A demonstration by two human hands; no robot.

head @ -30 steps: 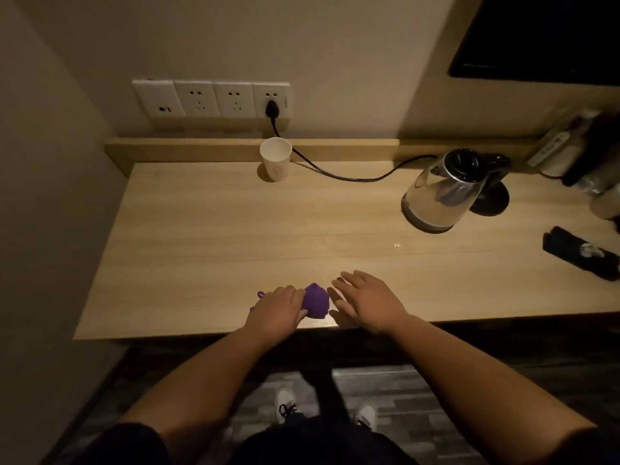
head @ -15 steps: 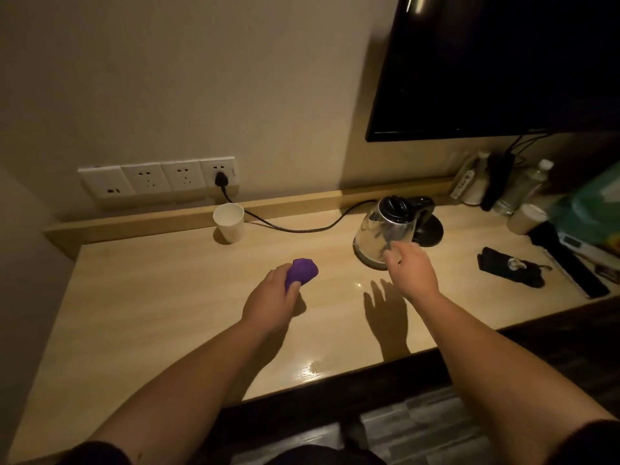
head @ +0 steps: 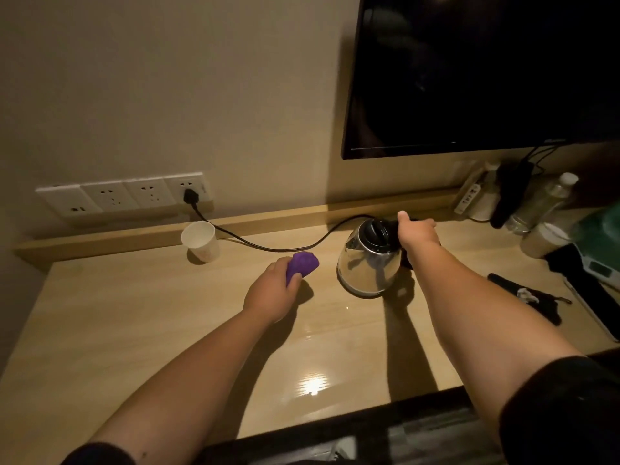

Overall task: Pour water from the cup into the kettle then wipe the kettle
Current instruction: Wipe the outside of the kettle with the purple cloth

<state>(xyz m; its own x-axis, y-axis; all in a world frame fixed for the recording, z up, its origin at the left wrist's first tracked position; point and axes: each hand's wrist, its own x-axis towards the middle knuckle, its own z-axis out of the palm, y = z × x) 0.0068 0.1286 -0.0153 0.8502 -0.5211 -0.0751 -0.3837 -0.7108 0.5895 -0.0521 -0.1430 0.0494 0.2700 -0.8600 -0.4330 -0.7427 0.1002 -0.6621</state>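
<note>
Gripping kettle handle, right hand; left hand clutching purple cloth; no legible writing.

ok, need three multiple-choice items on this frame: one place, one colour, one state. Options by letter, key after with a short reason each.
1. Where does the paper cup stand?
A. beside the kettle's spout
B. by the back ledge under the wall sockets
C. at the desk's front edge

2. What colour is the cloth in the left hand?
A. purple
B. white
C. green

3. What is the right hand doing?
A. lying flat on the desk
B. lifting the cup
C. holding the kettle by its handle

Key: 1 B, the cup sits below the sockets; 2 A, the bunched cloth is purple; 3 C, its grip closes at the handle.
</note>
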